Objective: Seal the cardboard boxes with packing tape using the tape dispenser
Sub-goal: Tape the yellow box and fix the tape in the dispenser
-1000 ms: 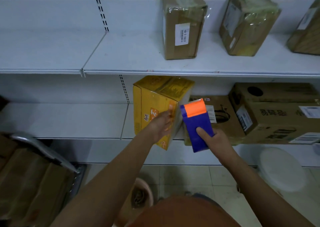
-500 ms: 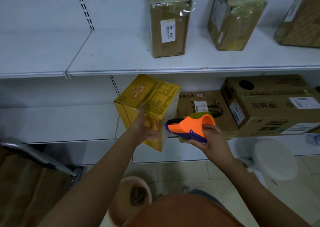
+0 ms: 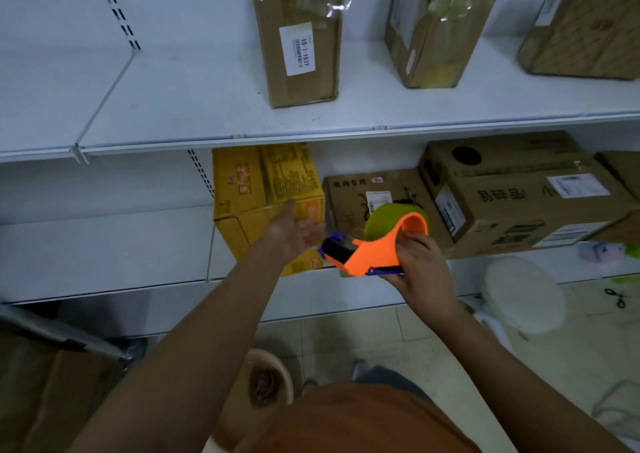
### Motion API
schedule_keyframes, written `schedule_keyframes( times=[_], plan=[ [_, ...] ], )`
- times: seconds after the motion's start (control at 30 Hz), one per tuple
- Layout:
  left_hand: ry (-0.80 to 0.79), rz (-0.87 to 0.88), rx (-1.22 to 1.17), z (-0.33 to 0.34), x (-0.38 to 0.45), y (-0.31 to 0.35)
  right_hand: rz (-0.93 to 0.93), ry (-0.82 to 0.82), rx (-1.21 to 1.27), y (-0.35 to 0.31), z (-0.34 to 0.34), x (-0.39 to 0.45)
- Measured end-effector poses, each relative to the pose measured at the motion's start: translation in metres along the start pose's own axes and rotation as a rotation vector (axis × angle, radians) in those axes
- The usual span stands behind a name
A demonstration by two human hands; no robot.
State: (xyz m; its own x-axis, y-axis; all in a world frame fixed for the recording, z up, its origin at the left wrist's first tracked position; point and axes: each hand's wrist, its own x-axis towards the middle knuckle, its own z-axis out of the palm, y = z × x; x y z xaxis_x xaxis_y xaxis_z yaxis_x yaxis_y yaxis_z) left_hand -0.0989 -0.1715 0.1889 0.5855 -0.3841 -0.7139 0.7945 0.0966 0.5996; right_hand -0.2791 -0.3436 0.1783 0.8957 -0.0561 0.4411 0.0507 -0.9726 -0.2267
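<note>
right hand grips tape dispenser (orange) — left hand at yellow box

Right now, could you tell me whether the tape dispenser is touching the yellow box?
No, the tape dispenser is held in the right hand, clear of the yellow box.

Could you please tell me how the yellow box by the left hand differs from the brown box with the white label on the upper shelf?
The yellow box is bright yellow with printed graphics; the brown box is plain cardboard with a white barcode label.
The yellow box sits on the lower shelf, the brown box on the upper shelf.
The left hand is at the yellow box; nothing touches the brown box.
Both are closed cardboard boxes.
</note>
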Motion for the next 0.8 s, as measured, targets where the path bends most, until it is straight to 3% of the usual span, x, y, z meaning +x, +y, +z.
schedule_keyframes(
  times=[0.07, 0.13, 0.2, 0.3, 0.4, 0.53, 0.8],
  plan=[
    [0.034, 0.057, 0.221, 0.006, -0.016, 0.009, -0.016, 0.008, -0.023, 0.006, -0.004, 0.002],
    [0.097, 0.338, 0.610, 0.001, -0.040, 0.016, -0.018, -0.013, -0.045, 0.011, -0.004, 0.003],
    [-0.065, 0.718, 0.935, -0.009, -0.069, 0.020, -0.007, -0.023, -0.039, 0.014, -0.004, 0.003],
    [-0.354, 0.918, 1.146, -0.017, -0.099, 0.020, -0.019, -0.007, -0.005, 0.012, -0.005, 0.008],
    [-0.406, 1.151, 1.285, -0.016, -0.101, 0.018, -0.079, -0.013, 0.013, 0.005, -0.006, 0.014],
    [-0.413, 1.190, 1.247, -0.021, -0.099, 0.017, -0.095, -0.045, 0.014, -0.001, -0.004, 0.016],
    [-0.400, 0.993, 1.141, -0.036, -0.119, 0.019, -0.171, -0.069, 0.037, -0.014, 0.002, 0.023]
  ],
)
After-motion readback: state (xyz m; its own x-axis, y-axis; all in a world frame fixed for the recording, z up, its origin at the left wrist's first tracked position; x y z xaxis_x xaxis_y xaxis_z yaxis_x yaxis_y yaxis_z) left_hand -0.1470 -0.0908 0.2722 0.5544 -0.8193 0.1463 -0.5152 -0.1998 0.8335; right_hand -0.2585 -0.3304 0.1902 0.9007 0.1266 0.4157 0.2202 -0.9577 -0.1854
